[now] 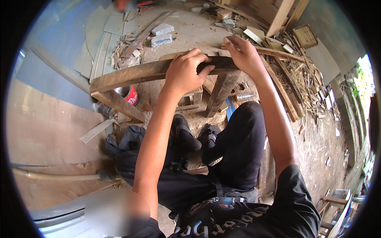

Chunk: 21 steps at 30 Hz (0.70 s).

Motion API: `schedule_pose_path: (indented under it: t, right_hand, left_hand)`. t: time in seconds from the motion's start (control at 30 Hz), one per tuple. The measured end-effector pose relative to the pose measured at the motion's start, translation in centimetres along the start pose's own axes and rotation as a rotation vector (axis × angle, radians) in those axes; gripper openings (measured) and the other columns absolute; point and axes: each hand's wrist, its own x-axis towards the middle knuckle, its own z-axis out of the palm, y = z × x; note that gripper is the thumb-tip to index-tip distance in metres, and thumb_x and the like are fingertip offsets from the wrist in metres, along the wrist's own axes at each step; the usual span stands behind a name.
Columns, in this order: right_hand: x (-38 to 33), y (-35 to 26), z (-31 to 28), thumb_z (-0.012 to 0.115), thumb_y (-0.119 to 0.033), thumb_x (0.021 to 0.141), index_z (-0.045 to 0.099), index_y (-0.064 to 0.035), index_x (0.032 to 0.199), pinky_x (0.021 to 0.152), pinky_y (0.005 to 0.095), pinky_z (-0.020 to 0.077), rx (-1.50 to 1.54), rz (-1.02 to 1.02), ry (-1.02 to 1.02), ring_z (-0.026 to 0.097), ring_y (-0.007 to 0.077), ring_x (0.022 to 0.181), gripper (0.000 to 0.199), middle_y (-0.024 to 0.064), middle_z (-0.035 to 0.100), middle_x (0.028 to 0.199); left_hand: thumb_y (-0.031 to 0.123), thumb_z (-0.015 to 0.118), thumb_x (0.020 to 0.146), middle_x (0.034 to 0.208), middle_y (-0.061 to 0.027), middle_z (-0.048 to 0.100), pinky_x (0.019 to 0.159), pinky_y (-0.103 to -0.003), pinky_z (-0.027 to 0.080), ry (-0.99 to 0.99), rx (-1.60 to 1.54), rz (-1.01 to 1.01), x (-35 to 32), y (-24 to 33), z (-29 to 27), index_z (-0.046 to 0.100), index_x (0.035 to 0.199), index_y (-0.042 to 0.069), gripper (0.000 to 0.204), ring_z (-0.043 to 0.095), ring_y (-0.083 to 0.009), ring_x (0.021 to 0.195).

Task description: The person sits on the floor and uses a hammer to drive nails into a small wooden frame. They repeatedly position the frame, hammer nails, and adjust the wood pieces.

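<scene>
A rough wooden beam (131, 76) on slanted legs, like a low bench, runs across in front of my knees. My left hand (187, 71) is over the middle of the beam, fingers curled and thumb bent toward them. Whatever lies in that grip, if anything, is too small or hidden to name. At the beam's right end is my right hand (241, 53), its fingers closed and thumb raised against them. Its palm side is turned away, so what it holds cannot be seen. Between the hands the beam's surface looks dark.
A red-labelled can (131, 96) stands under the beam's left part. A glass jar (245, 96) lies near the right leg. Grey blocks (162, 39) sit beyond. Scrap wood (293, 75) is heaped at right. A plywood panel (47, 123) stands at left.
</scene>
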Motion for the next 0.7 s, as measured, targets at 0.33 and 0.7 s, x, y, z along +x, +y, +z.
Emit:
schedule_pose_path:
  t: [0.33,0.7]
  right_hand:
    - [0.5,2.7,2.9,0.06,-0.042,0.1,0.074,0.0006,0.114,0.099,0.0483,0.0498,-0.291,0.062,-0.158,0.067,0.0427,0.115,0.047,0.032,0.07,0.113]
    - [0.9,-0.8,1.2,0.048,-0.072,0.1,0.073,-0.0025,0.125,0.103,0.0393,0.0466,-0.29,0.241,-0.3,0.068,0.0303,0.117,0.078,0.0246,0.073,0.114]
  left_hand:
    - [0.006,0.075,0.089,0.102,-0.0077,0.076,0.091,-0.037,0.054,0.407,-0.244,0.144,-3.3,-0.7,-2.2,0.076,0.096,0.004,0.007,0.072,-0.0238,0.098]
    - [0.001,0.072,0.093,0.092,-0.0056,0.072,0.077,-0.027,0.049,0.518,-0.099,-0.638,-25.4,-4.6,-8.9,0.074,0.103,-0.001,0.01,0.062,-0.0102,0.081]
